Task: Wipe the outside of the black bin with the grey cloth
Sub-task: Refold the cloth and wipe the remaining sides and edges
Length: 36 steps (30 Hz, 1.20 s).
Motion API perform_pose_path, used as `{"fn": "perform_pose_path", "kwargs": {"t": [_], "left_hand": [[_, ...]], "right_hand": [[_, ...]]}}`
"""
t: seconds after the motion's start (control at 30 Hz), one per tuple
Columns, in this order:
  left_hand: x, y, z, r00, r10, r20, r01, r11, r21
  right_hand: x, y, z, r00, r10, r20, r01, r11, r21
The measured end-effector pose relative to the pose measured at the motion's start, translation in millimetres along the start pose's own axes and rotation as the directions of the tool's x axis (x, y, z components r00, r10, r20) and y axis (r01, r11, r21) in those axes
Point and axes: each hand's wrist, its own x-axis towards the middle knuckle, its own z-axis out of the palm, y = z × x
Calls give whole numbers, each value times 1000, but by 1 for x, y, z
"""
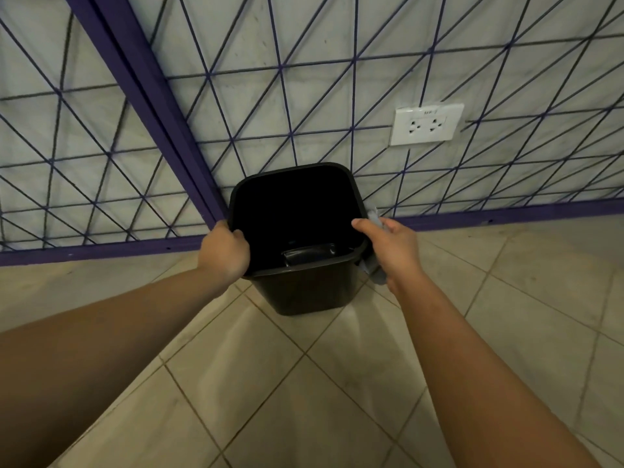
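Bin: the black, square-mouthed plastic bin (305, 285) stands or is tipped slightly on the beige tiled floor (337, 383), close to the floor's far edge where it meets the wall; its open mouth faces up toward the camera; its long axis runs from the rim down and toward the viewer; whether its base rests fully on the tiles I cannot tell.
Left hand: the left hand (224, 249) grips the bin's rim at the near-left corner, fingers curled over the edge; it appears to steady the bin.
Right hand: the right hand (391, 248) lies against the bin's right outer wall just below the rim, thumb reaching to the rim; its fingers are hidden behind the wall, so the exact hold is unclear, though it plainly clasps the cloth.
Cloth: the crumpled grey cloth (373, 270) is pressed between the right palm and the right wall; bits show above and below the hand.
Key relation: the wall to be wiped lies directly left of the right palm, touching through the cloth; the right hand is the working one; a stroke would likely run down the wall along the bin's long axis.
Surroundings: a pale wall with purple triangular line pattern (304, 79); a white double socket plate (427, 124) above and right of the bin.
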Motion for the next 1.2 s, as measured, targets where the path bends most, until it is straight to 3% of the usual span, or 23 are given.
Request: {"fn": "perform_pose_path", "kwargs": {"t": [0.33, 0.4, 0.47, 0.53, 0.63, 0.67, 0.73, 0.83, 0.9, 0.97, 1.03, 1.2], "left_hand": [[30, 19, 15, 999, 21, 38, -23, 998, 53], [33, 18, 15, 999, -6, 37, 0, 988, 154], [32, 25, 13, 997, 38, -65, -16, 950, 312], [21, 47, 9, 937, 276, -212, -208, 932, 296], [-16, 105, 9, 703, 654, -281, -652, 750, 114], [-34, 124, 14, 663, 705, -252, -725, 688, 16], [-69, 155, 31, 658, 737, -154, -752, 635, -178], [-100, 181, 72, 778, 628, 26, -573, 726, -381], [-101, 191, 100, 868, 464, 178, -307, 781, -543], [-102, 199, 120, 890, 291, 352, 56, 696, -716], [-97, 197, 138, 852, 188, 489, 304, 583, -753], [-92, 164, 187, 849, 35, 527, 341, 725, -598]], "right_hand": [[26, 0, -20, 995, 49, 85, -45, 998, -41], [29, -7, -26, 988, 100, 114, -93, 993, -67], [33, -14, -33, 982, 126, 139, -109, 986, -126], [40, -20, -44, 979, 104, 175, -59, 968, -244], [44, -43, -66, 944, 147, 296, -32, 933, -360], [45, -53, -75, 915, 182, 360, -57, 942, -331], [46, -71, -94, 864, 220, 452, -113, 961, -251], [43, -96, -123, 819, 162, 551, -77, 982, -175], [42, -104, -142, 803, 140, 579, -84, 989, -123], [43, -101, -159, 795, 154, 586, -104, 987, -119], [46, -88, -166, 830, 186, 525, -110, 979, -174], [65, -20, -165, 964, 179, 198, -129, 961, -243]]}}
